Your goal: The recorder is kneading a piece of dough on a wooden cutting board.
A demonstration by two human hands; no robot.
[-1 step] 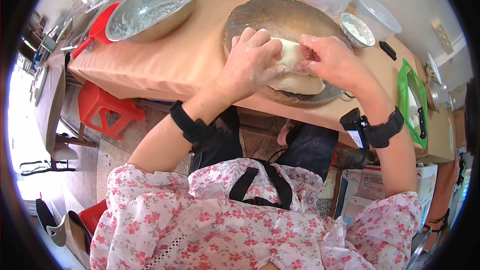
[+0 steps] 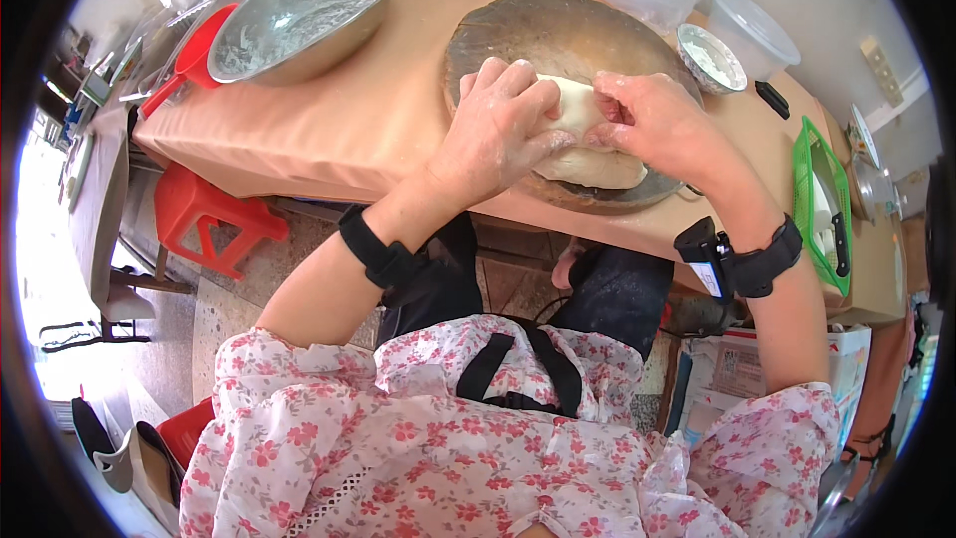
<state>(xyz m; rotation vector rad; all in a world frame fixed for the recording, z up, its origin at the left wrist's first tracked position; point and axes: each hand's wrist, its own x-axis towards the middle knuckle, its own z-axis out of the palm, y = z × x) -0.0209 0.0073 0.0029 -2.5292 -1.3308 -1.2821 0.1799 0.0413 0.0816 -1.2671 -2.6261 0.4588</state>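
Note:
A pale piece of dough (image 2: pixel 596 167) lies on a round wooden board (image 2: pixel 538 35), one part folded up over the other. My left hand (image 2: pixel 498 125) grips the dough's left side, fingers curled and thumb pressing along the fold. At the right side, my right hand (image 2: pixel 652 120) pinches the dough between thumb and fingers. Both hands are dusted with flour, and they hide the dough's side edges.
On the left of the table stand a floury metal basin (image 2: pixel 299 15) and a red ladle (image 2: pixel 194 58). Right of the board are a small bowl of flour (image 2: pixel 712 60), plastic tubs (image 2: pixel 752 30) and a green basket (image 2: pixel 805 174) with a knife (image 2: pixel 841 244). A red stool (image 2: pixel 214 219) stands below.

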